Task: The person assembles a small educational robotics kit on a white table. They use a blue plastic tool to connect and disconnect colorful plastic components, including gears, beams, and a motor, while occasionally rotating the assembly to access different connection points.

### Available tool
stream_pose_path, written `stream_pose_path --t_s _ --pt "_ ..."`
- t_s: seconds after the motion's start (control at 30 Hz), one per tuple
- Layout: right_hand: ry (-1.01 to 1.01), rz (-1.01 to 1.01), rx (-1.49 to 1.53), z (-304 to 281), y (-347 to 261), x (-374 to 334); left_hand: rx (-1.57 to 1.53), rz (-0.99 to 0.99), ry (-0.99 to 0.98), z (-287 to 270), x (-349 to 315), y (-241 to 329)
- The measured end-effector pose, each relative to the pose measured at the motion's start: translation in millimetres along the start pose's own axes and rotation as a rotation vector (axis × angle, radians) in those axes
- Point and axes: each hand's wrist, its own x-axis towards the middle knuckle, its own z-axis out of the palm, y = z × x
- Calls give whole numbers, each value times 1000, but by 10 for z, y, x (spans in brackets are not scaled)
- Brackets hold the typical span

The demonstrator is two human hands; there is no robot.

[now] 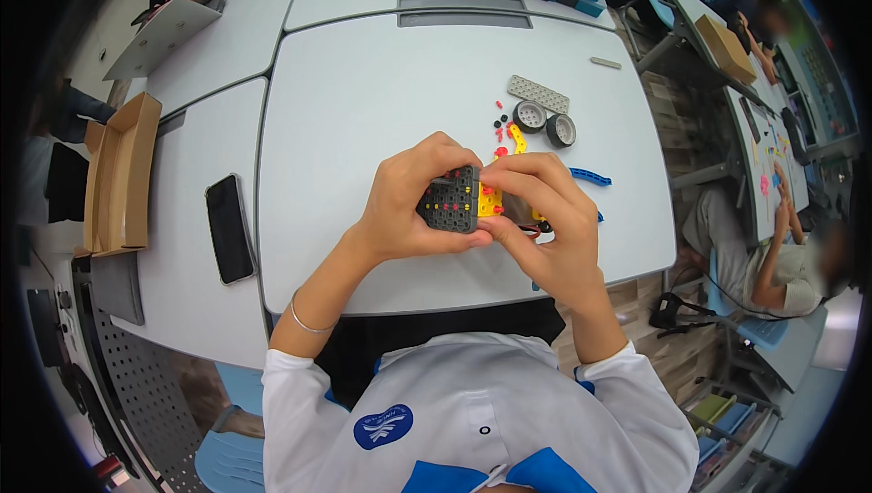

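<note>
- Left hand [398,199]: clamped on dark grey studded block [451,206]; block sits between thumb below and fingers above, to right of palm.
- Right hand [560,220]: thumb and fingertips closed about yellow perforated piece [490,200], which lies left of palm, against block's right side.
- Both pieces held over near part of white table [345,111].
- Beyond right hand, on tabletop: two wheels [530,117] just beside grey perforated plate [539,93]; yellow curved piece [518,139] nearer the fingers.
- Blue curved beam [591,177]: right of right hand, apart from it.
</note>
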Motion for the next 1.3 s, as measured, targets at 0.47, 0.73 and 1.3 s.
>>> stream_pose_path --t_s 0.47,0.73,1.3 --pt "19 -98 -105 35 -40 3 91 74 42 -1 -34 -34" --pt "-32 49 -62 -102 121 -64 35 1 26 -182 -59 -106" --pt "15 527 856 -137 349 -98 192 -835 -121 -633 186 61"
